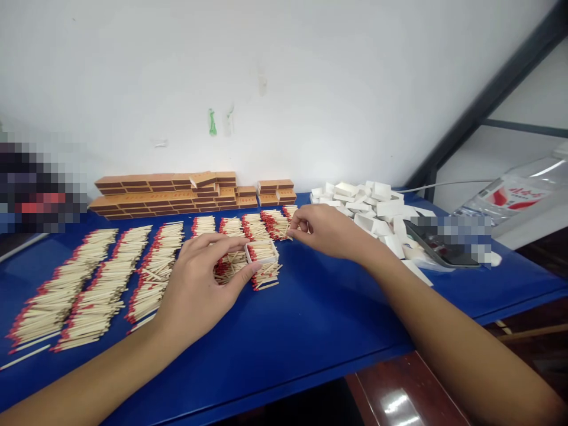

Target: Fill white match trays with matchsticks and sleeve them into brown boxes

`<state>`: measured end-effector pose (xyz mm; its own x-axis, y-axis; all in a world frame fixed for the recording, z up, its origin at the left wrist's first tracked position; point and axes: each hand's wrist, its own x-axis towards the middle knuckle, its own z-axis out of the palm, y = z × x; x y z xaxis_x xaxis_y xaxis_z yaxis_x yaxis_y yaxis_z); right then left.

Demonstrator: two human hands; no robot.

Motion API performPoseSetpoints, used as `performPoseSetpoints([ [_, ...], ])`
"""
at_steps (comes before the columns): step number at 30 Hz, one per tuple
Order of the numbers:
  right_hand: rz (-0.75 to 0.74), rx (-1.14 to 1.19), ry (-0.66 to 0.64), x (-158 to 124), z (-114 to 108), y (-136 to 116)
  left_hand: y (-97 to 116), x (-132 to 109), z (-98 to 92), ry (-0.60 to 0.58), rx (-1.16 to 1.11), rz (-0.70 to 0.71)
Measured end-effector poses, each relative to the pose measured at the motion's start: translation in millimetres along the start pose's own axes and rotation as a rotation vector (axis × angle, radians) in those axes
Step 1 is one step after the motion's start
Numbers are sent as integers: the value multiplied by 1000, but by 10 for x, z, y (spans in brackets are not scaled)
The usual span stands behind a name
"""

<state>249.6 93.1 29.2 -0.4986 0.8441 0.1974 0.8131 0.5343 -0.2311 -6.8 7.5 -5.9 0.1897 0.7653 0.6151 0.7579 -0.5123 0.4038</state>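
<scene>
My left hand (210,272) grips a small white matchbox tray (262,259) between thumb and fingers. Red-headed matches (261,251) lie side by side inside it, and more matches are under and just in front of it. To the right, my right hand (317,229) has its fingertips pinched together at the right end of a row of matches (275,223). A few pale sticks show at those fingertips, though how many they hold is hard to make out.
Long rows of matches (97,296) cover the left of the blue table (310,355). Orange-brown matchboxes (168,195) are stacked along the wall. White empty trays (368,204) form a heap at the back right, near a phone (444,242) and a plastic bottle (510,195).
</scene>
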Motion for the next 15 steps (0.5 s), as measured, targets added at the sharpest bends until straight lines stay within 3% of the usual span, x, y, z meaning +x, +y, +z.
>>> performPoseSetpoints([
  [7,-9,-1,-146,14,120,23,28,-5,-4,-9,-15,-16],
  [15,-71,171,-185,-39,11,37,13,4,-7,-28,-21,-20],
])
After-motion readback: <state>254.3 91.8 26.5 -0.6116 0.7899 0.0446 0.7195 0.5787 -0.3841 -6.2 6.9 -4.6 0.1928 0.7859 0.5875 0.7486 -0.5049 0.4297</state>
